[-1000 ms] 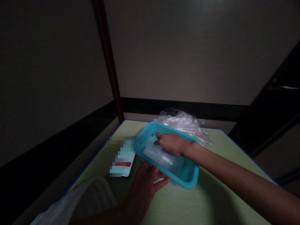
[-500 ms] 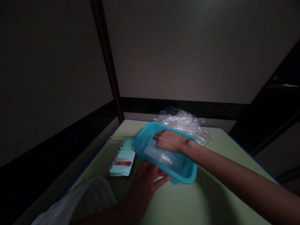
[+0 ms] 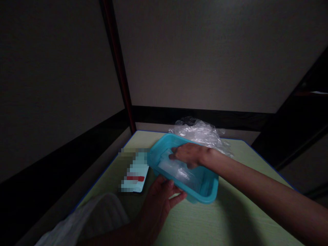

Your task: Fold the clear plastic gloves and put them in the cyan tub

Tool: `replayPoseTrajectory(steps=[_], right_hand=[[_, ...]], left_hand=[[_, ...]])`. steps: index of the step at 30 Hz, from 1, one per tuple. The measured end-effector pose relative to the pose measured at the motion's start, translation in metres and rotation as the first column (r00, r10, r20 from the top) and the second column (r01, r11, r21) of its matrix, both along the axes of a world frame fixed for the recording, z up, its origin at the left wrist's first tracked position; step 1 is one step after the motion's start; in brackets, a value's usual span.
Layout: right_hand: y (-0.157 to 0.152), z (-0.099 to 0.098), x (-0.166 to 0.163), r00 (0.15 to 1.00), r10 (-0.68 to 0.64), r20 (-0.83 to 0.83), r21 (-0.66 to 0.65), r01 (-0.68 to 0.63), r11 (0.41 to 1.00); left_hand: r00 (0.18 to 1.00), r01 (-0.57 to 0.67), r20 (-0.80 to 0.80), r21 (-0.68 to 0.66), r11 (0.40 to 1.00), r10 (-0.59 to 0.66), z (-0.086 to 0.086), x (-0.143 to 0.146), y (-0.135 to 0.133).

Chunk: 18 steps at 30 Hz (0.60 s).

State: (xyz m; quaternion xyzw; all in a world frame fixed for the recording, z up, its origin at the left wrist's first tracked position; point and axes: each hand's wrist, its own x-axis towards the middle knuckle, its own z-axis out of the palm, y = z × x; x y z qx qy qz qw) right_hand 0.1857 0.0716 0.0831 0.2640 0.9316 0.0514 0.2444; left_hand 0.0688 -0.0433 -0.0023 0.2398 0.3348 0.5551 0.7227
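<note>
A turquoise plastic bin (image 3: 214,186) sits tilted over the table, its near side held by my left hand (image 3: 164,194). The left fingers reach under the rim and wall. Inside the bin lie flat, shiny clear plastic bags (image 3: 179,171). My right hand (image 3: 188,153) is down in the bin above them, its fingers curled near the far end of the plastic. Whether those fingertips pinch a bag is hidden from view.
A phone (image 3: 138,177) with a lit, blurred-out screen lies left of the bin. Crumpled clear plastic (image 3: 202,131) rests behind it, by the wall. The pale green table (image 3: 194,225) has a blue edge. White cloth (image 3: 84,218) shows at the lower left.
My right hand has turned slightly and shifted a little right within the bin, its fingers a bit more spread. The bin's right end has moved slightly right. My left hand keeps its hold.
</note>
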Motion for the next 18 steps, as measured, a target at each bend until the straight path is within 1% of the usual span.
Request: replayPoseTrajectory(steps=[5, 12, 18], right_hand=[[-0.002, 0.000, 0.001, 1.000, 0.002, -0.008, -0.008, -0.002, 1.000], [0.004, -0.012, -0.005, 0.999, 0.016, -0.030, -0.045, -0.017, 0.999], [0.006, -0.019, -0.012, 0.999, -0.044, -0.032, -0.058, 0.042, 0.997]], left_hand=[[1.000, -0.016, -0.008, 0.002, 1.000, 0.016, 0.001, 0.000, 0.000], [1.000, -0.018, -0.005, -0.030, 0.999, 0.018, 0.005, 0.001, 0.000], [1.000, 0.027, -0.011, -0.009, 1.000, -0.027, 0.002, -0.001, 0.002]])
